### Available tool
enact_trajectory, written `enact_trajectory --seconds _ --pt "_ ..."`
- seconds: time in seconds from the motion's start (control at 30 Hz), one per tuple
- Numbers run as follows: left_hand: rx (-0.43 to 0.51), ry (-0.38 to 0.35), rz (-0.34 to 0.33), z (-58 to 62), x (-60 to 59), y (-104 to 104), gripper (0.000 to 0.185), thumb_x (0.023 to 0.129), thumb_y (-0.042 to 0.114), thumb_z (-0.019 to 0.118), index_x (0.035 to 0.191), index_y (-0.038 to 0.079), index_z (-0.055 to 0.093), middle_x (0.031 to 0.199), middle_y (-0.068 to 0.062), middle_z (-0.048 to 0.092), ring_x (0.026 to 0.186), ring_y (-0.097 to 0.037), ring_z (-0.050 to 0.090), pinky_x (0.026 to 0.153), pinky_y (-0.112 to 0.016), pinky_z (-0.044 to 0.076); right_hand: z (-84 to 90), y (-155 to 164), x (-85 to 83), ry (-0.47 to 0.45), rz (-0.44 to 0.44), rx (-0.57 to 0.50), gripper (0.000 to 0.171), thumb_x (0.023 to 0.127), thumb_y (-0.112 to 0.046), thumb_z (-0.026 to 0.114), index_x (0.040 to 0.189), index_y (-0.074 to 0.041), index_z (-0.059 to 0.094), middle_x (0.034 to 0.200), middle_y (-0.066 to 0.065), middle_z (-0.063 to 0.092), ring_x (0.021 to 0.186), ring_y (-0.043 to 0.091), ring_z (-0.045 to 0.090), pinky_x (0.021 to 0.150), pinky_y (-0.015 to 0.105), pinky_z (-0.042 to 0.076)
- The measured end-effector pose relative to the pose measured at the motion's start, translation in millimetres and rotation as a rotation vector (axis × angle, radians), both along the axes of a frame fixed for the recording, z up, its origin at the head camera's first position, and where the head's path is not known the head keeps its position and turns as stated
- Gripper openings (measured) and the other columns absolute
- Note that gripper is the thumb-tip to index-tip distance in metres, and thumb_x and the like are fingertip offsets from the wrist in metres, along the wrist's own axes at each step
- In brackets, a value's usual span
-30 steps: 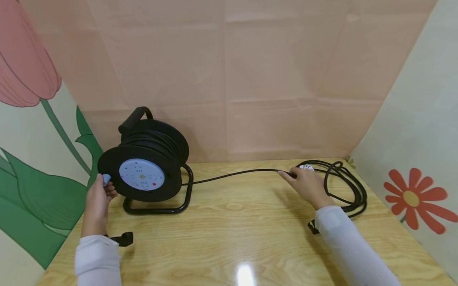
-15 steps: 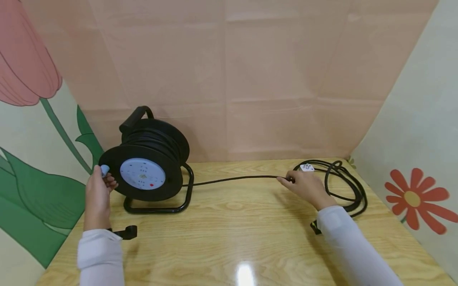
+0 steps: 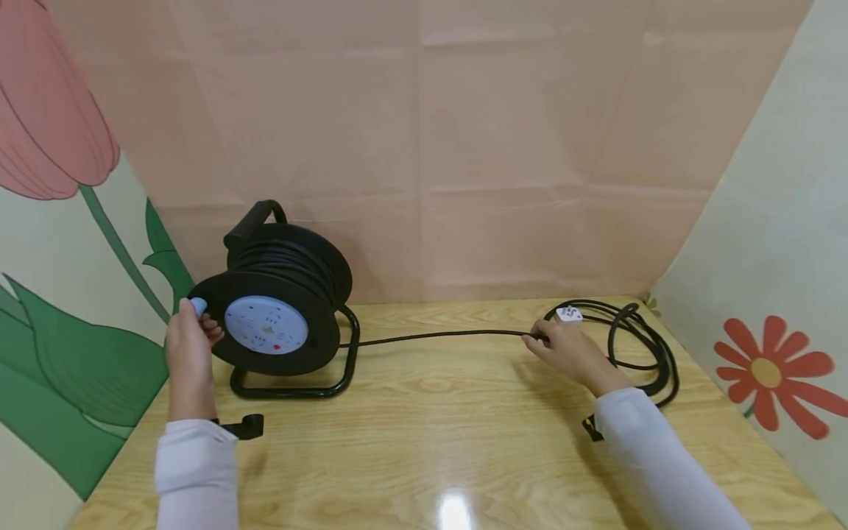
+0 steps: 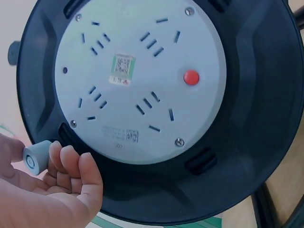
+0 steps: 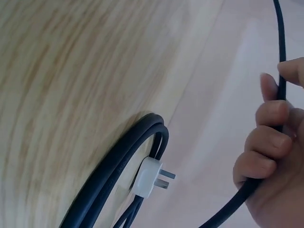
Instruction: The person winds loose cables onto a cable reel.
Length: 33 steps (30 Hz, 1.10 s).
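A black cable reel (image 3: 323, 333) stands at the left on its tubular frame, with black cable wound on its drum. Its round pale socket panel (image 4: 142, 52) carries a red button (image 4: 191, 77). My left hand (image 3: 188, 352) holds the small grey crank knob (image 4: 38, 156) at the reel's lower left rim, the fingers curled about it. From the reel a single black cable (image 3: 437, 335) runs low across the table to my right hand (image 3: 573, 352). In the right wrist view its fingers curl round that cable. A white plug (image 5: 148, 178) lies just behind this hand.
Loose loops of cable (image 3: 662, 357) lie on the right side of the wooden table (image 3: 411, 427). A pink sheet (image 3: 503, 147) hangs behind. Walls painted with flowers flank both sides. Black wrist-worn pieces stick out beside both sleeves.
The knob and my left hand have risen slightly and the reel's face has turned a little. My right hand has come slightly nearer with the cable, and more of the white plug shows.
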<state>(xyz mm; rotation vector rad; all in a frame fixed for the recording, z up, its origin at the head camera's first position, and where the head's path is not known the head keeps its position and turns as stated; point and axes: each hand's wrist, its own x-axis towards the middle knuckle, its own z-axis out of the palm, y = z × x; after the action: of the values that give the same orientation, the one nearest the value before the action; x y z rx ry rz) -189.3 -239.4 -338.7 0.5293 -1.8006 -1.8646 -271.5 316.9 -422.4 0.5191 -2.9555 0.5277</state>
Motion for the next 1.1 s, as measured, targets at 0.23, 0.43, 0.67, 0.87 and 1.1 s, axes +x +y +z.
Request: enact_trajectory --seconds 0.23,0.43,0.67,0.87,1.1 --pt "-0.079 -0.022 0.043 6.1 -0.5 9.2 0.035 0.108 0.050 0.024 0.108 0.019 0.042 0.099 -0.003 0.042 0.085 -0.011 0.047 0.089 -0.030 0.041 1.6 -1.3 1.8 -0.028 -0.034 0.099 0.047 0.097 -0.065 0.050 0.096 -0.021 0.069 0.076 -0.006 0.060 0.059 0.014 0.052 0.049 0.034 0.040" --pt "-0.181 -0.058 0.078 9.7 -1.0 17.7 0.039 0.106 0.054 0.022 0.110 0.021 0.042 0.101 -0.002 0.045 0.089 -0.011 0.047 0.088 -0.030 0.039 -3.5 -6.2 -1.4 -0.133 -0.021 0.071 0.037 0.101 -0.048 0.056 0.108 -0.013 0.068 0.092 0.002 0.068 0.071 0.016 0.060 0.058 0.040 0.049" --pt "-0.366 -0.058 0.120 11.8 -3.7 22.3 0.054 0.107 0.050 0.022 0.125 0.003 0.042 0.114 -0.018 0.051 0.109 -0.034 0.048 0.097 -0.048 0.036 -9.1 -16.8 -9.0 -0.012 -0.012 0.054 0.037 0.102 -0.047 0.055 0.111 -0.014 0.067 0.080 -0.003 0.065 0.066 0.014 0.058 0.054 0.037 0.047" --pt "-0.549 0.044 0.195 11.4 -5.7 31.5 0.054 0.108 0.040 0.028 0.118 -0.009 0.045 0.109 -0.029 0.052 0.102 -0.045 0.049 0.091 -0.056 0.037 -6.7 -26.5 -12.3 0.077 -0.029 0.003 0.042 0.101 -0.051 0.054 0.107 -0.012 0.068 0.071 -0.005 0.062 0.056 0.012 0.054 0.048 0.032 0.043" --pt "-0.700 0.115 0.223 14.4 -7.2 40.7 0.047 0.107 0.034 0.034 0.106 -0.010 0.051 0.099 -0.027 0.054 0.093 -0.046 0.052 0.082 -0.059 0.039 -4.8 -38.1 -15.1 0.087 -0.012 0.022 0.035 0.100 -0.047 0.060 0.106 -0.014 0.070 0.075 -0.006 0.063 0.060 0.010 0.055 0.053 0.032 0.046"
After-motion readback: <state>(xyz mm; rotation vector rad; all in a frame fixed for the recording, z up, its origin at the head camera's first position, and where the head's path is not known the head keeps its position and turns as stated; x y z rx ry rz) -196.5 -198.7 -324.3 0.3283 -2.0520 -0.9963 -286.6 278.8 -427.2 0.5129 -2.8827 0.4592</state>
